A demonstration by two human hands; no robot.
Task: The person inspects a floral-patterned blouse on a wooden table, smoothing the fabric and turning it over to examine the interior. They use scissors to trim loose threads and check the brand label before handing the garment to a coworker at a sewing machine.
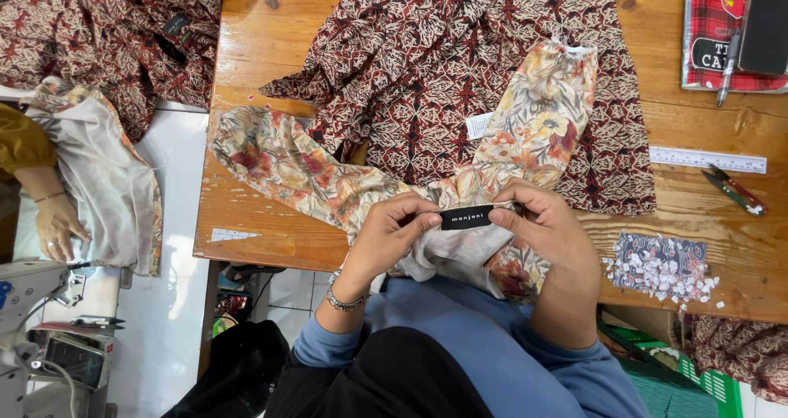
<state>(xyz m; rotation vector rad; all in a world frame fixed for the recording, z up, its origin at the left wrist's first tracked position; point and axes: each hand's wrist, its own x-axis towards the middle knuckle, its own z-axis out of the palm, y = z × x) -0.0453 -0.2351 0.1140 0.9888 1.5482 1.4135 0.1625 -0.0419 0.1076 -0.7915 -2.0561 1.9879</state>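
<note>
From the head camera, you are looking down at a wooden table (271, 48) with both hands raised just in front of its near edge. Your left hand (386, 237) is closing its thumb and fingers on the left end of a small black woven label (466, 217), and your right hand (546, 229) is pinching the right end of the same label, so the strip is stretching level between the two hands. The label is lying against the floral garment (525, 130), which both hands are also gathering beneath it. That garment is draping from your lap up onto the table, one sleeve running left and another part reaching up and to the right.

Under it, a dark red patterned garment (443, 57) is spreading across the middle of the table, with a small white tag showing just beside the floral cloth. To the right, a clear ruler (706, 160) is lying flat, with thread snips (735, 191) just below it. Near the table's front right edge, a patterned fabric scrap (657, 262) is carrying a scatter of small white labels. A red plaid notebook (722, 32) with a pen is sitting at the top right corner.

At the far left, another person's hand (56, 229) is resting on pale cloth beside a sewing machine (33, 303).
</note>
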